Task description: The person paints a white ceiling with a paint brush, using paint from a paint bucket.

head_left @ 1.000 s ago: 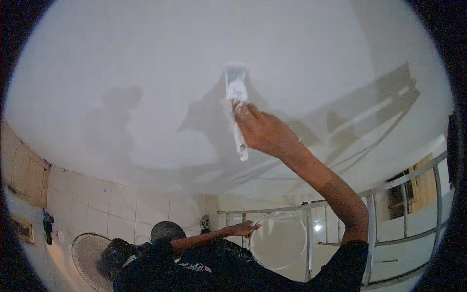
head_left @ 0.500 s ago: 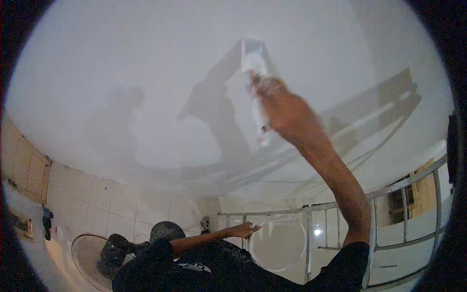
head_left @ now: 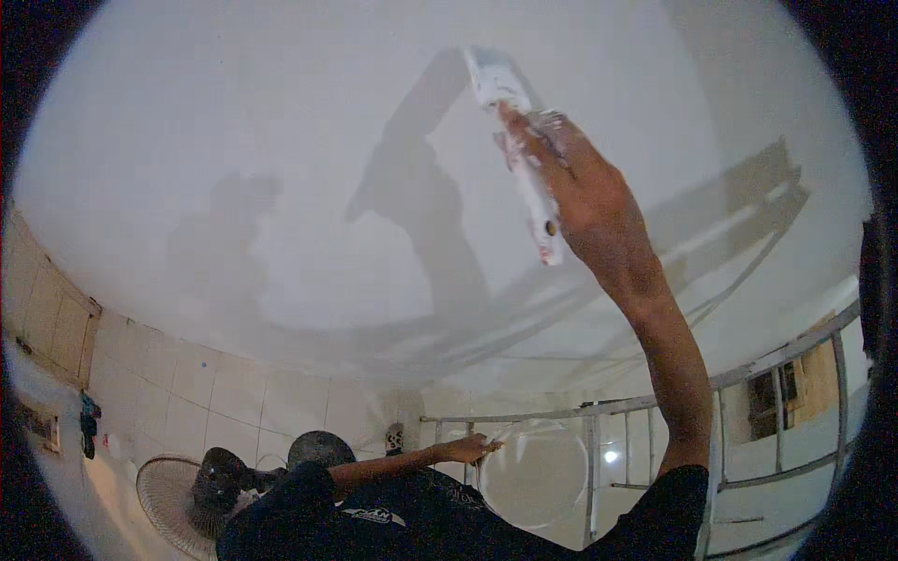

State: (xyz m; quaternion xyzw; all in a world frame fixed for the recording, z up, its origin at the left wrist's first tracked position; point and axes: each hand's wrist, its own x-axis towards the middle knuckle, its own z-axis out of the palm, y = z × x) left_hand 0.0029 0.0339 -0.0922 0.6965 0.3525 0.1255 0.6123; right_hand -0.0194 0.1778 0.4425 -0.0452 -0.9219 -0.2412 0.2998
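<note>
My right hand (head_left: 585, 187) reaches up with fingers wrapped round the white-smeared handle of a flat paintbrush (head_left: 538, 210). White smears also cover the fingers. The brush's broad white head (head_left: 494, 77) meets the pale wall surface (head_left: 309, 122), or lies very near it. Low in the view, my left hand (head_left: 465, 449) has its fingers curled at the edge of a round whitish bucket (head_left: 538, 477), next to a metal rail. What those fingers grip is too small to make out.
A grey metal ladder-like frame (head_left: 776, 365) curves along the lower right. At the lower left stands a round fan (head_left: 168, 500), near a dark rounded object (head_left: 321, 449). Pale tiles (head_left: 234, 383) line the area below the wall surface. Shadows of my arm and the frame fall across it.
My right hand and the paintbrush have moved slightly up and to the right, and the handle has tilted. My left hand stays nearly in place, slightly lower.
</note>
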